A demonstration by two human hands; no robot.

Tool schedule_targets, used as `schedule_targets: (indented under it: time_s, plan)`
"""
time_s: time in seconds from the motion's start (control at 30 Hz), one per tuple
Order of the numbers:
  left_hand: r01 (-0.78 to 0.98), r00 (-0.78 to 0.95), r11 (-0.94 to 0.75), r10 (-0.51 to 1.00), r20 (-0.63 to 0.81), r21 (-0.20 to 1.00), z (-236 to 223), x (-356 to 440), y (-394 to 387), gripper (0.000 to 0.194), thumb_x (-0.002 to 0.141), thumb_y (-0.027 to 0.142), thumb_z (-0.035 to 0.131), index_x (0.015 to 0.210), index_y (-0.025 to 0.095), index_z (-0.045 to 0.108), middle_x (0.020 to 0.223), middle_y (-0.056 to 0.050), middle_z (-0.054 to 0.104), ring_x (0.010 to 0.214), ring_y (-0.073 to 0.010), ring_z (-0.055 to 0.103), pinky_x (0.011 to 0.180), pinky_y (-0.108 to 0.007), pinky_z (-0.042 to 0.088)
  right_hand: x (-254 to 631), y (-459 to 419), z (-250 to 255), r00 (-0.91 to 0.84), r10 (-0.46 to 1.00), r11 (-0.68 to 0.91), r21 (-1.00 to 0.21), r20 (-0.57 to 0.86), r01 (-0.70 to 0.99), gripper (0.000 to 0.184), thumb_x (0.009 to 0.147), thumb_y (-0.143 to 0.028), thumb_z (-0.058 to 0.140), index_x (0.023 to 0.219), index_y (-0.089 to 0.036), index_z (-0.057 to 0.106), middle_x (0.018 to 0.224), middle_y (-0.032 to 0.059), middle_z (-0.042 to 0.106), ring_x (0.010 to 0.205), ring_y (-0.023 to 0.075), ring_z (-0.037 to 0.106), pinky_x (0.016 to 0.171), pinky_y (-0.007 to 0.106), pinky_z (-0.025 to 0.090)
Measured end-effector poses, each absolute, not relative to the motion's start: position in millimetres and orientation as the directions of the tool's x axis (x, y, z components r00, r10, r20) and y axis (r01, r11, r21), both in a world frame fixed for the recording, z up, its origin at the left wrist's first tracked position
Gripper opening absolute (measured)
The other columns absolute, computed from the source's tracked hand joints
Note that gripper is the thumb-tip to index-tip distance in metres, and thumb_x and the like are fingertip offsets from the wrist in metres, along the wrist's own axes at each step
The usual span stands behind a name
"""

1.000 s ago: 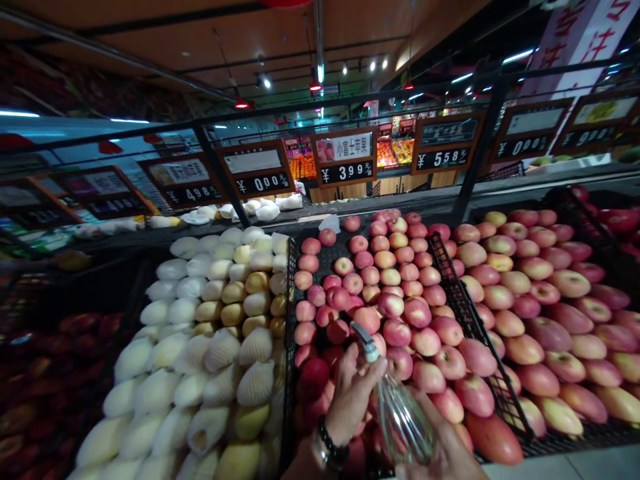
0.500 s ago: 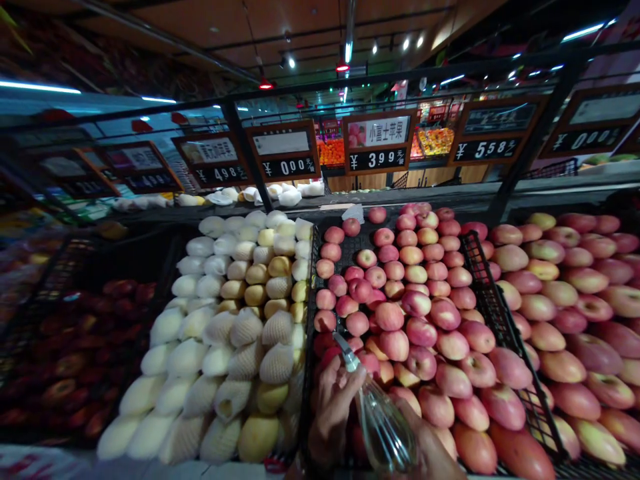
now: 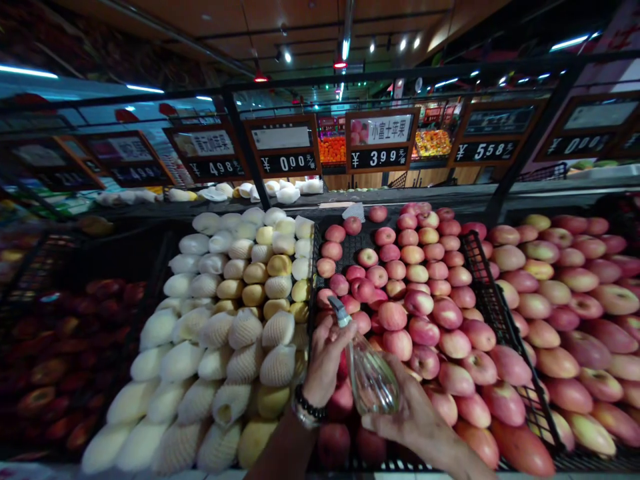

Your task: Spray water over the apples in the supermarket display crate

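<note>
A clear spray bottle [image 3: 369, 377] with a grey and white nozzle is tilted over the red apples [image 3: 393, 315], its nozzle pointing away and slightly left. My left hand [image 3: 326, 352] is closed around the bottle's neck, just under the spray head. From the right, my right hand [image 3: 407, 415] wraps the lower body, thumb by the base and fingers partly hidden behind the plastic. A dark beaded bracelet [image 3: 309, 405] and a metal band circle my left wrist. Apples lie under and around both hands.
Left of the apples is a pile of pale fruit [image 3: 245, 328] in foam nets, then dark red fruit [image 3: 55, 373]. A black crate wall [image 3: 493, 313] separates more apples [image 3: 560, 307] on the right. Price signs [image 3: 383, 140] hang from a black rail behind.
Both hands have moved up and forward with the spray bottle, so the wrists and the bracelet now show. The view has shifted slightly.
</note>
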State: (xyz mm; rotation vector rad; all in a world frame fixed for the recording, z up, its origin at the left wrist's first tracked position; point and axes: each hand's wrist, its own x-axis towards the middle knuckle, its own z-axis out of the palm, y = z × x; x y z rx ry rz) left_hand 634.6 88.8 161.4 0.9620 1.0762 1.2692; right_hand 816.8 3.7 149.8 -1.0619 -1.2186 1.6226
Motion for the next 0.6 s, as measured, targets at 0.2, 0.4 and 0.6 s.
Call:
schedule_targets:
  time_s: [0.2,0.4,0.6]
  plan:
    - [-0.253,0.083,-0.005,0.996,0.027,0.967,202,666,131,0.037,0.091,0.047,0.090,0.116,0.022,0.080,0.106,-0.004,0.081,0.097,-0.0232,0.076,0.094,-0.036,0.060,834,32,177,-0.249,0.967,-0.081,-0.990,-0.050,-0.116,0.074,0.089,-0.041,0.093,0.149,-0.030,0.053,0.145,0.0091,0.075,0.126,0.0320,0.076,0.108,0.048,0.066]
    - [-0.195,0.215,-0.127,0.962,0.169,0.973,232,720,185,0.040,0.091,0.050,0.089,0.118,0.022,0.079,0.113,-0.005,0.081,0.103,-0.0217,0.073,0.095,-0.032,0.055,875,61,207,-0.087,0.996,-0.024,-0.998,-0.018,-0.065,0.082,0.082,-0.045,0.096,0.150,-0.030,0.053,0.147,0.0102,0.075,0.134,0.0342,0.074,0.114,0.051,0.064]
    - [-0.284,0.387,-0.062,0.906,0.173,0.957,256,790,246,0.043,0.082,0.052,0.096,0.098,0.017,0.078,0.090,-0.003,0.076,0.079,-0.0169,0.068,0.074,-0.029,0.053,932,99,225,0.048,0.998,0.035,-0.999,0.037,0.035,0.073,0.080,-0.049,0.096,0.139,-0.024,0.062,0.137,0.0115,0.079,0.125,0.0341,0.077,0.107,0.050,0.065]
